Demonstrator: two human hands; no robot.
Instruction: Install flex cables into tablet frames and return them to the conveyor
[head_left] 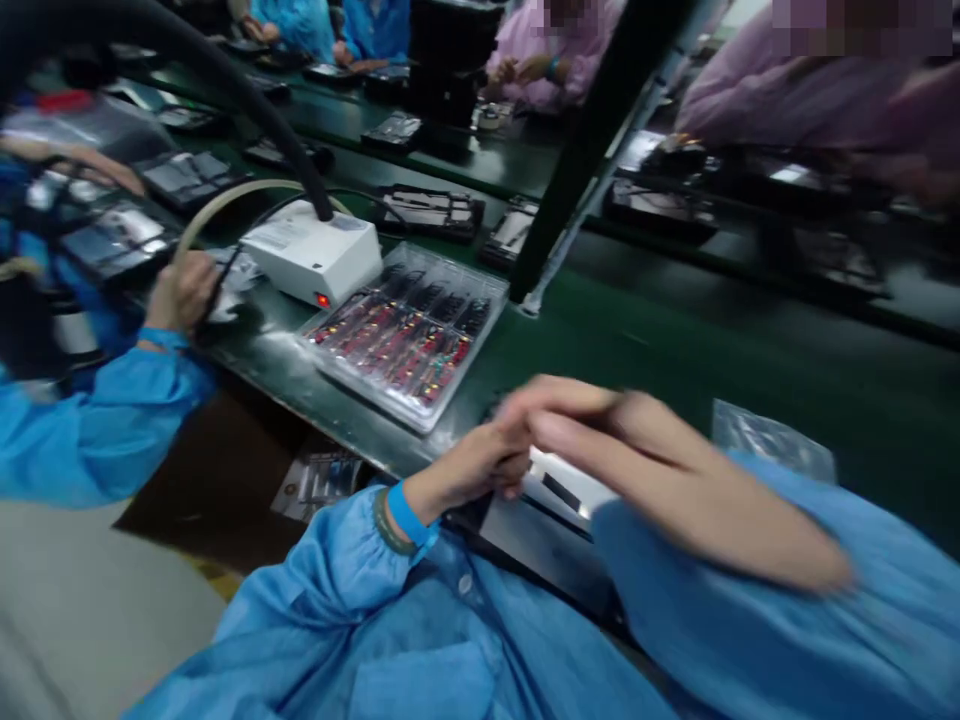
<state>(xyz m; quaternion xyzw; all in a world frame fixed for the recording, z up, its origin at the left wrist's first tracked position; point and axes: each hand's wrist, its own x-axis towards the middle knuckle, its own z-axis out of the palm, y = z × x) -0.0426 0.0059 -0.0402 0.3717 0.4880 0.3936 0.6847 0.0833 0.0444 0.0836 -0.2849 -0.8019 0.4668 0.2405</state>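
Note:
My left hand (480, 462), with a blue band at the wrist, has its fingers curled closed. The fingertips of my right hand (600, 425) meet it, pressed together and smeared by motion. Anything pinched between them is too small or hidden to make out. Just under both hands lies a flat device (562, 488) with a white part and a dark slot, partly covered by my fingers and right sleeve. Left of my hands is a clear plastic tray (420, 415) holding rows of small red parts and black parts in compartments.
A white box (315, 250) with a red switch stands behind the tray, near a thick black hose (255, 100). A dark post (570, 170) rises from the green bench (637, 330). A clear bag (772, 440) lies at right. A co-worker's hand (180, 290) is at left.

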